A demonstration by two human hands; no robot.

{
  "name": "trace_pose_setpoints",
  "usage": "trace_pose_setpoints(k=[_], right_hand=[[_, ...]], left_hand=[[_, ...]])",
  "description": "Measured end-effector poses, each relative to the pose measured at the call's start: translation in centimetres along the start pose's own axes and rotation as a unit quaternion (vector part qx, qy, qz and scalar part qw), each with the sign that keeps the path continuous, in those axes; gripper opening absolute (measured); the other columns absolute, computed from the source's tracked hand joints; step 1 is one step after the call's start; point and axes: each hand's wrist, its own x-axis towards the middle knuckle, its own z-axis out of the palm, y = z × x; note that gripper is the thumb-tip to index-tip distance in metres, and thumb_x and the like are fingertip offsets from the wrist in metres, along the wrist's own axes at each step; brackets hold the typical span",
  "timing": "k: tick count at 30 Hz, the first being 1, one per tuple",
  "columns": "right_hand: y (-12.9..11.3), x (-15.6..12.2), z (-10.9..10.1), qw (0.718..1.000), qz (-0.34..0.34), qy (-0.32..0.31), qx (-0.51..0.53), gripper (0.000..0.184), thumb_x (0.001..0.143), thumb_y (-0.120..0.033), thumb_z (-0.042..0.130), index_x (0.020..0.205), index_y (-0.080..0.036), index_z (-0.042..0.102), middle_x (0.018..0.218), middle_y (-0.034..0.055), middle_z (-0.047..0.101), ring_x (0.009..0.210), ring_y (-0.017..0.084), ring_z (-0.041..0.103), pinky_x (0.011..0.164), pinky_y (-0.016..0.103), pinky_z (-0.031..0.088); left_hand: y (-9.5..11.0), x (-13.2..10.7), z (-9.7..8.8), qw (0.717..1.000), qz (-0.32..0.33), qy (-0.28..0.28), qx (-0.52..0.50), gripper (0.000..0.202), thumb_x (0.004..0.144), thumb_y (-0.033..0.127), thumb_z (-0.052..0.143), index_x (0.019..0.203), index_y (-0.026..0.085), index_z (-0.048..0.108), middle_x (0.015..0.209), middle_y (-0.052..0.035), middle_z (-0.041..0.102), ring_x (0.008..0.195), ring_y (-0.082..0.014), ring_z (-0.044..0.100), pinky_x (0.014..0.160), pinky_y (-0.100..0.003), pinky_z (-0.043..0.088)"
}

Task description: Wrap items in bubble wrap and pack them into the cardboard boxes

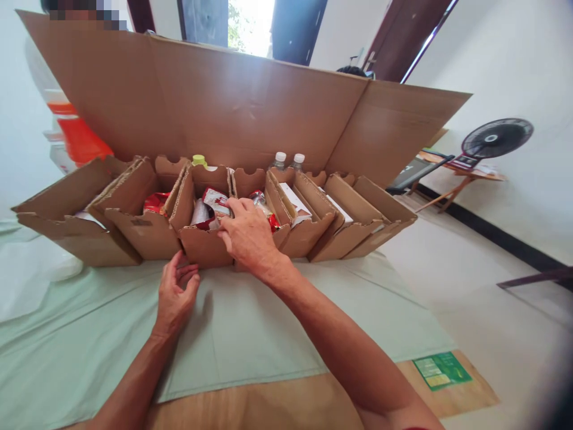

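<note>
My right hand [250,236] reaches over the front of a narrow cardboard box [208,248], fingers apart. Its fingertips are at the right edge of a silver and dark red packet [217,200] that leans up out of this box; whether they grip it I cannot tell. My left hand [176,292] is low by the box's front left corner, fingers loosely bent and apart, nothing in it. A shiny silver wrapper [200,212] lies beside the packet. Partly behind my right hand, the neighbouring box holds a red and gold packet [273,223].
Several similar open boxes stand in a row on a pale green cloth [250,328]. A tall cardboard panel [250,101] rises behind them, with white-capped bottles [280,159] before it. One box holds a red packet [156,203]. Clear plastic [27,280] lies left. A fan [492,140] stands right.
</note>
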Motion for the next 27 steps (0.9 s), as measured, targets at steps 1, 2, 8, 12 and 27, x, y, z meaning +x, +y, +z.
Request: trace_pose_setpoints(k=[1, 2, 8, 12, 27], right_hand=[[0.1, 0.0, 0.0, 1.000, 0.002, -0.002, 0.004, 0.020, 0.098, -0.028, 0.063, 0.104, -0.017, 0.079, 0.138, 0.0122, 0.061, 0.125, 0.030, 0.049, 0.098, 0.044, 0.048], [0.2, 0.0, 0.0, 1.000, 0.001, -0.003, 0.007, 0.020, 0.098, -0.028, 0.064, 0.105, -0.017, 0.079, 0.138, 0.0122, 0.061, 0.125, 0.030, 0.049, 0.098, 0.044, 0.048], [-0.8, -0.1, -1.5, 0.996, -0.022, 0.077, 0.043, 0.016, 0.095, -0.028, 0.067, 0.104, -0.018, 0.076, 0.135, 0.0118, 0.065, 0.124, 0.031, 0.051, 0.099, 0.047, 0.043], [-4.3, 2.8, -2.3, 0.991, -0.086, 0.094, 0.042, 0.020, 0.100, -0.025, 0.058, 0.108, -0.018, 0.074, 0.127, 0.0101, 0.069, 0.121, 0.030, 0.053, 0.097, 0.044, 0.041], [-12.1, 3.2, -1.2, 0.972, -0.234, 0.002, -0.003, 0.025, 0.098, -0.017, 0.055, 0.105, -0.014, 0.079, 0.119, 0.0129, 0.073, 0.139, 0.034, 0.045, 0.120, 0.055, 0.025]], left_hand=[[0.0, 0.0, 0.1, 1.000, 0.000, 0.002, -0.002, 0.070, 0.076, 0.038, 0.072, 0.139, 0.019, 0.049, 0.129, -0.0144, 0.058, 0.101, -0.0209, 0.071, 0.093, -0.040, 0.060], [0.1, 0.1, 0.1, 1.000, 0.000, 0.004, -0.003, 0.070, 0.076, 0.038, 0.071, 0.139, 0.019, 0.049, 0.131, -0.0149, 0.058, 0.101, -0.0208, 0.071, 0.094, -0.040, 0.060], [0.2, 0.4, -0.1, 0.999, -0.014, 0.046, -0.013, 0.057, 0.079, 0.034, 0.066, 0.132, 0.018, 0.054, 0.120, -0.0131, 0.067, 0.097, -0.0198, 0.072, 0.087, -0.036, 0.059], [0.1, 1.0, -1.1, 0.993, -0.040, 0.111, -0.013, 0.045, 0.082, 0.032, 0.063, 0.124, 0.018, 0.059, 0.109, -0.0099, 0.069, 0.088, -0.0173, 0.070, 0.078, -0.032, 0.058], [6.0, -0.7, -10.4, 0.936, 0.024, 0.344, -0.073, 0.047, 0.074, 0.026, 0.067, 0.120, 0.023, 0.058, 0.126, -0.0044, 0.062, 0.119, -0.0219, 0.063, 0.112, -0.045, 0.046]])
